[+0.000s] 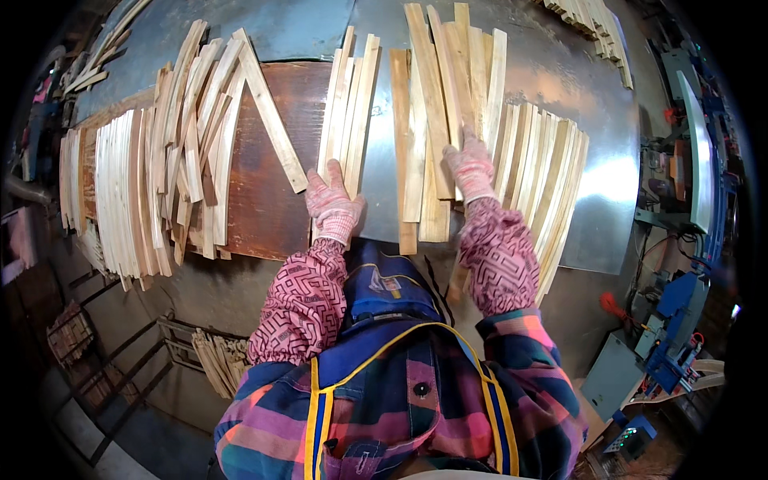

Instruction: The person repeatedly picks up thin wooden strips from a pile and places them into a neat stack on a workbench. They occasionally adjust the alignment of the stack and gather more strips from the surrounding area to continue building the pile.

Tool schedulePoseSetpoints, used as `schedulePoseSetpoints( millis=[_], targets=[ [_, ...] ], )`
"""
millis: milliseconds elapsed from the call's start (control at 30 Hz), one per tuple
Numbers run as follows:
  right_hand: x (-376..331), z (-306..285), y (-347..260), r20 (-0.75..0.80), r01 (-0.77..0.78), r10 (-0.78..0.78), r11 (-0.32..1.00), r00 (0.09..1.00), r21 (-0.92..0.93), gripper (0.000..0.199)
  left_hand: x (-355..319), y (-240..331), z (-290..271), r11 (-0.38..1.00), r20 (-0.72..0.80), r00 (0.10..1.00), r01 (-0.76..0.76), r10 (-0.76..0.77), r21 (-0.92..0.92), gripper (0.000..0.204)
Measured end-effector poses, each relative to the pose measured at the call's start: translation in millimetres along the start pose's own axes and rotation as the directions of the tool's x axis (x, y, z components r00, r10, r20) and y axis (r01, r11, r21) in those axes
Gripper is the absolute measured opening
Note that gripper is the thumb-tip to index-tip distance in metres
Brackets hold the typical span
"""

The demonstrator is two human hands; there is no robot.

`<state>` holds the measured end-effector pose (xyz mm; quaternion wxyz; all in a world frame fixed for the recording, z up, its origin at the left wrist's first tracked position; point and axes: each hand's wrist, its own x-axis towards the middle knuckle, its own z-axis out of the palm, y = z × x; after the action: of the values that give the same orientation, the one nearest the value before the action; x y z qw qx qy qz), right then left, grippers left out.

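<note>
My left hand [334, 204], in a pink-and-white work glove, rests over the near ends of a small row of pale wooden strips [350, 104]. Its fingers are spread, with the thumb out to the right. Further right, my right hand [472, 170], gloved alike, is closed at the near end of a wooden strip [445, 76] that lies aslant on a loose pile. The fingertips are partly hidden among the wood. Under and beside that strip lie several more strips [418, 144], lengthwise and slightly crossed.
Right of the pile, strips lie side by side in a row [540, 160]. At left is a jumbled heap [196, 120] beside a neat row [120, 184]. One strip [272, 116] slants across the brown board [268, 208]. The metal tabletop [600, 184] ends near my apron; blue machinery [676, 312] stands right.
</note>
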<state>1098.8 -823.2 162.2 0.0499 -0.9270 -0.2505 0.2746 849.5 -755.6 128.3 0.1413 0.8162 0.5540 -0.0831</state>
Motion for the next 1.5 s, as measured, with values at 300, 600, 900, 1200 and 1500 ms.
schedulePoseSetpoints(
  millis=[300, 600, 900, 1200, 1500],
  targets=[
    [-15, 36, -12, -0.003, -0.051, 0.051, 0.996, 0.999, -0.079, 0.075, -19, 94, 21, 0.943, 0.359, 0.891, -0.180, 0.277, -0.279, 0.089],
    [-54, 0, 36, 0.157, -0.007, -0.110, 0.795, 0.981, 0.606, 0.095, -8, 76, -11, 0.778, 0.501, 0.847, 0.190, 0.179, -0.599, 0.087],
    [-30, 33, 9, 0.202, 0.192, -0.134, 0.934, 0.970, -0.300, 0.052, -27, 41, 46, 0.492, 0.687, 0.710, 0.547, 0.154, -0.677, 0.080],
    [-6, -3, 33, 0.004, -0.095, 0.096, 0.992, 0.995, -0.082, 0.075, -41, -50, 0, 0.021, 0.607, 0.707, 0.645, 0.362, -0.764, 0.042],
    [-75, 118, 24, -0.180, 0.128, -0.168, 0.969, 0.969, -0.213, 0.090, -11, -162, 29, 0.501, 0.330, 0.943, 0.264, 0.045, -0.824, 0.074]
  ],
)
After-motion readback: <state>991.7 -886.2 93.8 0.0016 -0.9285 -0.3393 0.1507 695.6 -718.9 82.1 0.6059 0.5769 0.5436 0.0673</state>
